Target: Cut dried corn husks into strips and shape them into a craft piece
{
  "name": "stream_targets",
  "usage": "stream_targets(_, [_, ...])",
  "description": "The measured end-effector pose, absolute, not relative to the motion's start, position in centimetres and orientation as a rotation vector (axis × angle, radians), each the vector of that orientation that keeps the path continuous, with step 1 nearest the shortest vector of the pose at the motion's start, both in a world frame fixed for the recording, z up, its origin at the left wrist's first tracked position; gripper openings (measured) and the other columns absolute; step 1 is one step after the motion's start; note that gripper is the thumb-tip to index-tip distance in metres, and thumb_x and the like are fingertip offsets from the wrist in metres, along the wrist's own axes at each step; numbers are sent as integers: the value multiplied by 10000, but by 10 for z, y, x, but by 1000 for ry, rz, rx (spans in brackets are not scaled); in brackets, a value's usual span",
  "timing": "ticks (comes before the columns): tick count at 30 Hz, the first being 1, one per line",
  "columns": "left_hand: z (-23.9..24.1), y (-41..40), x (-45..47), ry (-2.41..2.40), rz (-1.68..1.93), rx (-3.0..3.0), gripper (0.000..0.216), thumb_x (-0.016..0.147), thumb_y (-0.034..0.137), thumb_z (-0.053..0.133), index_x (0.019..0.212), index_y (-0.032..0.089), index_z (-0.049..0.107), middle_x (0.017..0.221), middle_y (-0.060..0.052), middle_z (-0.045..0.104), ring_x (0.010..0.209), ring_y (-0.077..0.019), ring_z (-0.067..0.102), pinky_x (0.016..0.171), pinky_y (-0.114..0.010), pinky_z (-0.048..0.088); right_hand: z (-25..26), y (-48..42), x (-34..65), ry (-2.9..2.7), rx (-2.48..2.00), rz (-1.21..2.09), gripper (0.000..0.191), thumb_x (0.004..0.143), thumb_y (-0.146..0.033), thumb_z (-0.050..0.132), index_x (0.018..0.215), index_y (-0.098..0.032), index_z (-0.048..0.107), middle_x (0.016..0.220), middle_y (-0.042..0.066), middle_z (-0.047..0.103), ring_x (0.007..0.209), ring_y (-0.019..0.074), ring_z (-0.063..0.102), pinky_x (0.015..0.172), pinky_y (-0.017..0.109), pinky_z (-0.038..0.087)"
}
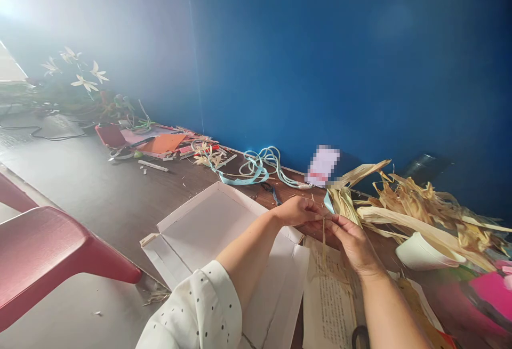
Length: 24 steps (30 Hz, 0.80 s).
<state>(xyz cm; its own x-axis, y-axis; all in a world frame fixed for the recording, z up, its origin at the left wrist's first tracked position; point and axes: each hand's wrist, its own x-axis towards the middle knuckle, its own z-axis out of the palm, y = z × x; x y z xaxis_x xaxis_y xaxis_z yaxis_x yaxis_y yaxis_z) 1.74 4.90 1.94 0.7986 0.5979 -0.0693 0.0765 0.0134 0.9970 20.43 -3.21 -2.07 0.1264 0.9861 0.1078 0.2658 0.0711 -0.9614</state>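
Both of my hands meet over the brown table (100, 189), just in front of a heap of dried corn husks (424, 208). My left hand (298, 211) is closed in a pinch on a folded bundle of husk strips (344, 202) with a bit of light blue ribbon at its base. My right hand (352, 242) is closed on the same bundle from the other side, and a thin husk strip (324, 242) hangs down from my fingers. My left arm wears a white dotted sleeve (196, 311).
A flattened white cardboard box (200, 226) lies under my left forearm, printed paper (328, 295) beside it. Light blue ribbon coils (260, 165), a white bowl (418, 253), paper scraps and husk flowers (86, 74) sit along the blue wall. A red chair (44, 253) stands at left.
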Motion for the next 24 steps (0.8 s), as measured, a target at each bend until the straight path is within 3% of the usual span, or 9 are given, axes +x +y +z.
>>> stream_targets(17, [5,51,27,667,634,1683,159,775,244,678,875,125,713,793,-24,709,776,-149,661,787,-267,528,-27,-27,211,-1289,-1534,694,236,815,-484,675,895,-262,698,777,40,748,779,301,708,815,514,533])
stream_targets(24, [1,53,29,580,644,1717,155,791,245,671,876,116,685,824,-20,698,784,-133,635,789,-255,504,-22,-32,209,-1287,-1443,809,274,811,-487,666,950,-256,714,891,65,762,897,301,705,843,461,545])
